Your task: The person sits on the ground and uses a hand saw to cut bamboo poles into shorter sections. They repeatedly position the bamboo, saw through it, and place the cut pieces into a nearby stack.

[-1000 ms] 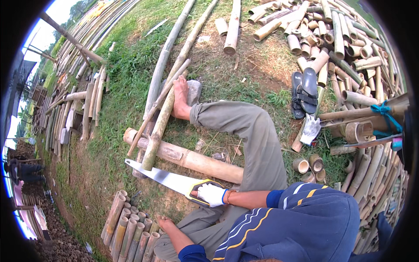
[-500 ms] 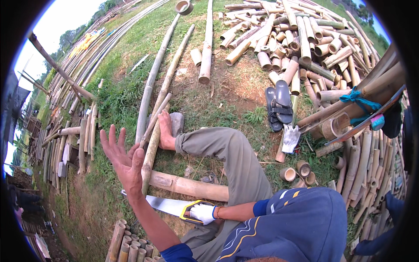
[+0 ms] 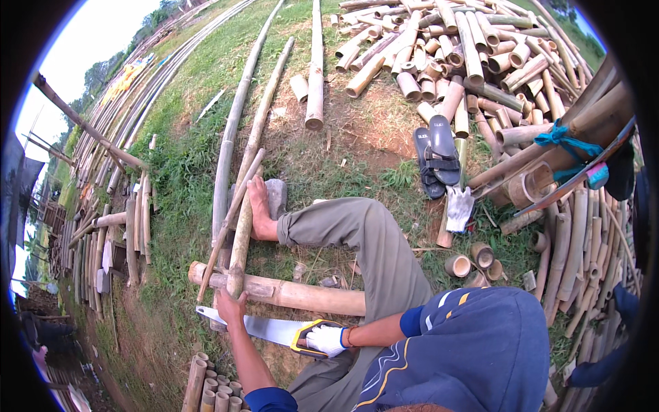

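My right hand (image 3: 325, 339), in a white glove, is closed round the yellow and black handle of a hand saw (image 3: 271, 328). The blade points left, teeth toward the bamboo crosspiece. My bare left hand (image 3: 230, 307) is closed on the near end of a long bamboo pole (image 3: 241, 247), with some fingers hidden. That pole rests across a thick bamboo crosspiece (image 3: 312, 296) lying sideways in front of me. A thin bamboo stick (image 3: 233, 218) slants over the pole. My bare foot (image 3: 261, 209) is beside the pole, against a grey stone (image 3: 276, 199).
A large heap of cut bamboo pieces (image 3: 473, 62) fills the far right. Black sandals (image 3: 439, 161) and a white glove (image 3: 458, 208) lie to my right. Upright bamboo sections (image 3: 216, 391) are bunched at the lower left. A leaning bamboo bundle tied with blue cord (image 3: 566, 144) stands right.
My left hand, raised with spread fingers before, has come down onto the pole's near end. My right hand still holds the saw. The view has shifted slightly.
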A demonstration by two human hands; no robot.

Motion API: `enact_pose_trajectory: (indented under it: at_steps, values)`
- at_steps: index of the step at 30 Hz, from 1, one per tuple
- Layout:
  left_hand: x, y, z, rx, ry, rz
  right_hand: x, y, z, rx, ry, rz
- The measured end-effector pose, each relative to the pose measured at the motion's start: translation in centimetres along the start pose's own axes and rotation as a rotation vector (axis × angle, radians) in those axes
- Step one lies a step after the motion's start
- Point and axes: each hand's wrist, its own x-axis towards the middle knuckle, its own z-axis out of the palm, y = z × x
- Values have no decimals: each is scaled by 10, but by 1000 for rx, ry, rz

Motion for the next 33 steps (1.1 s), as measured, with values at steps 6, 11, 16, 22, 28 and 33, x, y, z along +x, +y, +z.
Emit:
enact_pose_trajectory:
  at_steps: [6,11,16,22,28,33]
  values:
    - [-11,4,-19,1,-12,-54,4,-4,-14,-47,-51,-56]
    - [-37,10,-69,72,15,-120,4,-2,-6,-53,-4,-78]
    - [-115,-23,-120,45,108,-154,10,12,4,-102,-97,-11]
    - [-260,-55,-161,2,20,-491,16,25,13,-78,-66,-75]
    - [-406,-48,-178,-700,20,-811,23,41,40,300,-113,-53]
    - [-474,-15,-176,-1449,309,-940,24,53,41,362,-34,-148]
